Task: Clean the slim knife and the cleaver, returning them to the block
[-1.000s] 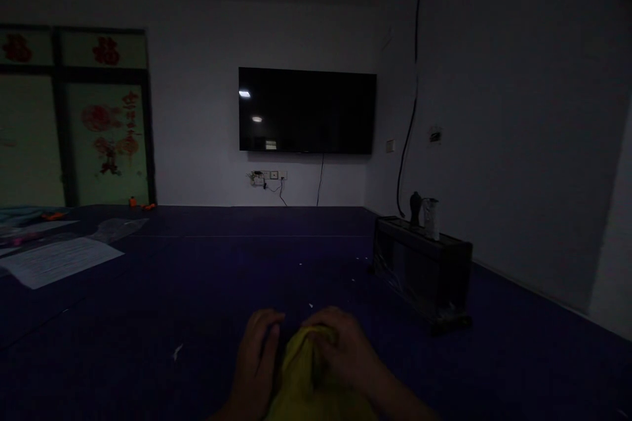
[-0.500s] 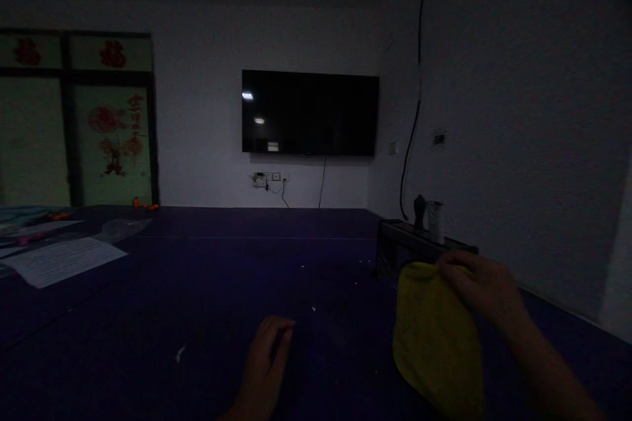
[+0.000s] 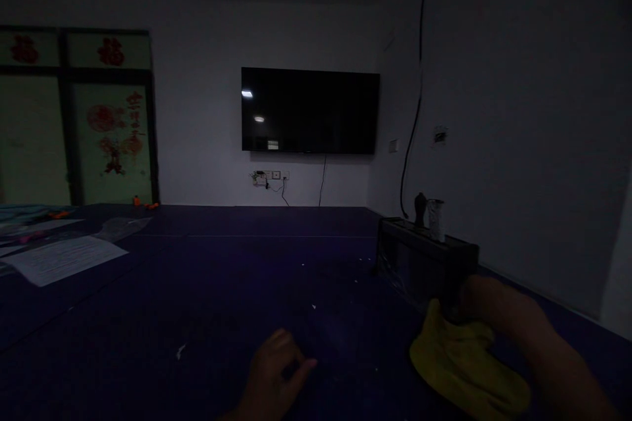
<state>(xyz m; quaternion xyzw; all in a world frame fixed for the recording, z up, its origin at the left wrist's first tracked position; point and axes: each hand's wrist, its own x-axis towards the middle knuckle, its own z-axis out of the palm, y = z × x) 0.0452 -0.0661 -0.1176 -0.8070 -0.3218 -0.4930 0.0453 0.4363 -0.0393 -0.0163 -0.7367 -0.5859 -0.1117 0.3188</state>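
My right hand (image 3: 494, 306), smeared by motion, grips a yellow cloth (image 3: 464, 368) by its upper part. The cloth hangs crumpled and bunched low at the right, just in front of a dark box-shaped stand (image 3: 429, 256). Its lower edge is close to the purple floor covering (image 3: 257, 289), though I cannot tell whether it touches. My left hand (image 3: 279, 371) hovers over the floor at bottom centre, its fingers curled in and the thumb near them. Nothing shows in it.
On the dark stand are a dark bottle-like item (image 3: 419, 210) and a silvery cylinder (image 3: 436, 220). Paper sheets (image 3: 69, 260) lie at the left. A white scrap (image 3: 180, 351) and several specks dot the floor. A television (image 3: 311, 112) hangs on the far wall, with a dangling cable (image 3: 412, 131) to its right.
My right hand has moved down and slightly right, and the cloth, hanging spread out before, is now lower and bunched. The left hand has shifted slightly right and curled more.
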